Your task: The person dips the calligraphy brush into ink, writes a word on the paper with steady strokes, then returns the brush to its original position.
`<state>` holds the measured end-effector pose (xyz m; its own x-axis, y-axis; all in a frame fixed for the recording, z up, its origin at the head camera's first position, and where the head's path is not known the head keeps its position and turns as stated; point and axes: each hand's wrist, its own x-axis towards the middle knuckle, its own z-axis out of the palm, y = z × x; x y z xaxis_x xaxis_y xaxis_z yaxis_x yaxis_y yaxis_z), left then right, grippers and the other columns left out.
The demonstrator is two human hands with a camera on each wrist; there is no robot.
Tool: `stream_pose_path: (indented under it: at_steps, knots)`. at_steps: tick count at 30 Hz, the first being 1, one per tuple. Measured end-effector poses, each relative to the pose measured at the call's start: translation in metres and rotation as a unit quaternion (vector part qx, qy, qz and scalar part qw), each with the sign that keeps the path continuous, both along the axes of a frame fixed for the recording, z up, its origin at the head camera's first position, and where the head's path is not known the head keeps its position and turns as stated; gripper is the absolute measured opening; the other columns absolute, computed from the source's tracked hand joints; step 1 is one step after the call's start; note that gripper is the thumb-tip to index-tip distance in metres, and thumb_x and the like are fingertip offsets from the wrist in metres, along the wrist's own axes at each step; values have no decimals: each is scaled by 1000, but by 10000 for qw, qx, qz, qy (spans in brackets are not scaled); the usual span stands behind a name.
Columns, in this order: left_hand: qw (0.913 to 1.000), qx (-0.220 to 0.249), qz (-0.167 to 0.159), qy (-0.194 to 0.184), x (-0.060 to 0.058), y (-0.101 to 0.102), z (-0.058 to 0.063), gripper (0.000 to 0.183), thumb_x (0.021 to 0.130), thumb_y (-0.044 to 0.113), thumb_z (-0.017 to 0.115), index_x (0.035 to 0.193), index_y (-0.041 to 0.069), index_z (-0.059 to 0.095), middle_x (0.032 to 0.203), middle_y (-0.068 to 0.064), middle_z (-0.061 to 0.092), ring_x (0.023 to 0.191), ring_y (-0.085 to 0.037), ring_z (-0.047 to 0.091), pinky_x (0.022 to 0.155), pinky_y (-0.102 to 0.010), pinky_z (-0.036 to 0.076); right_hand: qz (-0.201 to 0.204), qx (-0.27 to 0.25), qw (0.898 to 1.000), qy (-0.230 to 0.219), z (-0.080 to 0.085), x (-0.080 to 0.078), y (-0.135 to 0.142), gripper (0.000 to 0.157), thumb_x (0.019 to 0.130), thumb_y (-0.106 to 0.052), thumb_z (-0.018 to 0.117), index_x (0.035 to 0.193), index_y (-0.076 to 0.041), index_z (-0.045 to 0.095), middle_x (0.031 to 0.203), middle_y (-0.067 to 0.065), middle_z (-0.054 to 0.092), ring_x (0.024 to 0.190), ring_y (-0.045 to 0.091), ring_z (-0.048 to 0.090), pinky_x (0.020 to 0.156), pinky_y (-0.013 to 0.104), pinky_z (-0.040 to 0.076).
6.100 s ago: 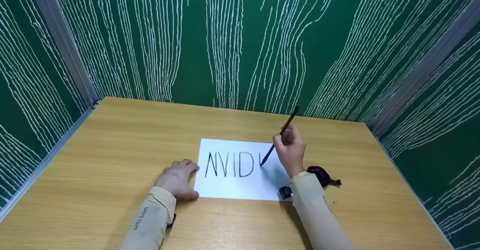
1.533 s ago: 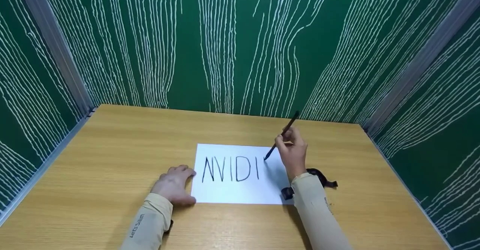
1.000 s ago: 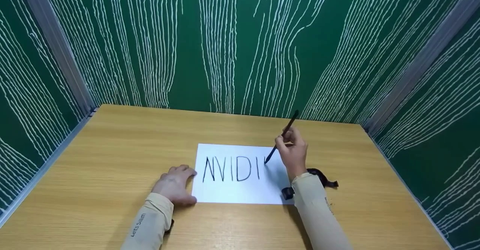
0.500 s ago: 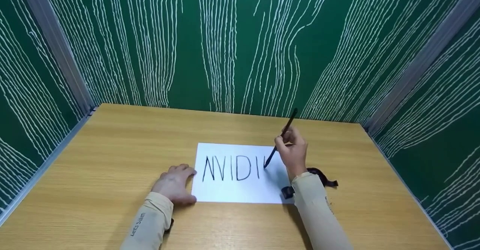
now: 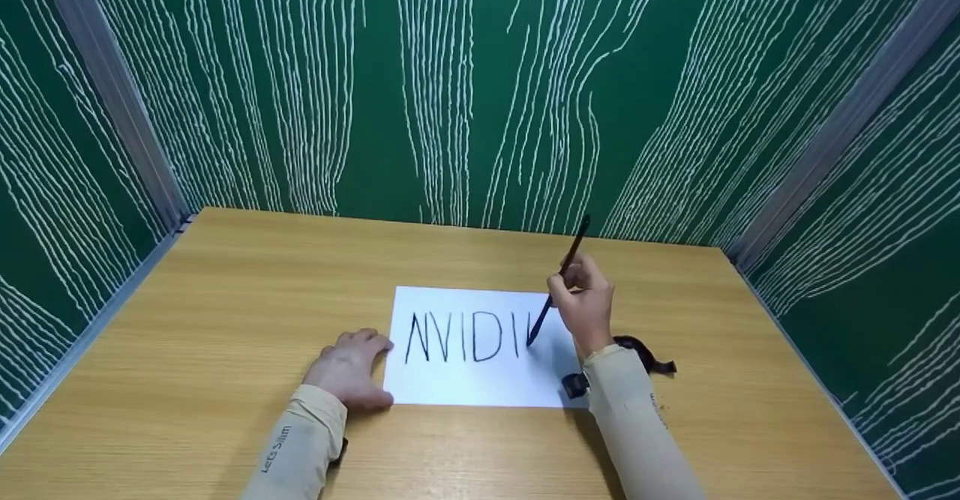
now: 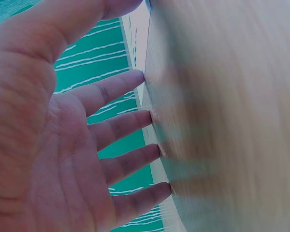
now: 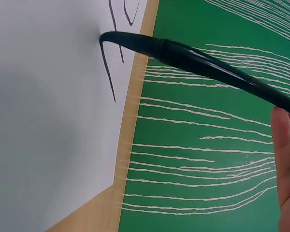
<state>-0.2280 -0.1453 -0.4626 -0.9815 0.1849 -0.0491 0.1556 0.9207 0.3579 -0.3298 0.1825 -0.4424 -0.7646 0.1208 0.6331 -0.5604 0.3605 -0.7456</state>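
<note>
A white sheet of paper (image 5: 480,380) lies on the wooden table, marked in black with the letters NVIDI and a further stroke to their right. My right hand (image 5: 586,309) pinches a slim black brush (image 5: 574,249), tilted with its upper end to the right. In the right wrist view the bent tip of the brush (image 7: 183,55) touches the paper (image 7: 48,116) at the end of that stroke. My left hand (image 5: 349,369) rests at the sheet's left edge, thumb and fingers spread. The left wrist view shows the fingertips of this hand (image 6: 63,145) on the tabletop.
A round black object with a short spout-like end (image 5: 637,354) sits right of the paper, partly behind my right forearm. A small black block (image 5: 575,385) is at the paper's lower right corner. Green walls with white lines (image 5: 517,95) enclose the wooden table (image 5: 300,260).
Since the oldest frame, the fourth letter's neighbour, an I, was finished. Over the last second and a half the brush tip has drawn another stroke downward beside it. The left hand stays put.
</note>
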Motion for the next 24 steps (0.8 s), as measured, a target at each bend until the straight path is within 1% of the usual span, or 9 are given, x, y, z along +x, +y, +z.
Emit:
stream_pose_path:
  at_steps: [6,11,16,19,22,24]
  knots:
    - [10000,-49,20,-43,0,0,1,76,52,41,73,122,23,48,132,-6,40,121,-28,35,94,-50,33,86,-4,10000,-21,0,1,0,15,76,-4,55,85,-16,54,63,5,56,52,18,53,40,30,48]
    - [9999,-102,9,-67,0,0,1,77,53,41,73,123,22,48,133,-7,40,121,-28,35,94,-50,33,146,59,9998,-131,1,1,0,16,76,-2,56,86,-15,54,63,6,57,53,22,54,39,30,48]
    - [9999,-95,4,-96,-1,0,1,77,53,41,73,123,22,47,133,-6,39,122,-28,34,95,-50,33,209,97,9996,-144,2,2,0,17,75,2,56,86,-11,54,63,9,57,53,25,54,38,33,47]
    - [9999,-84,4,-99,-1,0,0,78,52,42,73,123,23,47,134,-6,39,122,-28,34,95,-50,33,254,98,9995,-145,3,3,0,16,75,1,56,85,-11,54,63,8,57,52,24,54,37,33,47]
    - [9999,-39,17,-126,-1,0,0,77,52,41,73,123,23,48,133,-6,39,122,-28,35,95,-50,32,187,47,9998,-31,5,3,2,16,76,0,55,85,-12,54,62,6,56,51,19,54,38,32,47]
    - [9999,-8,29,-151,-1,0,0,77,52,41,73,122,22,48,133,-6,39,122,-28,35,95,-50,32,47,-72,9998,189,6,2,5,15,76,0,53,86,-11,54,63,6,56,51,18,54,39,31,48]
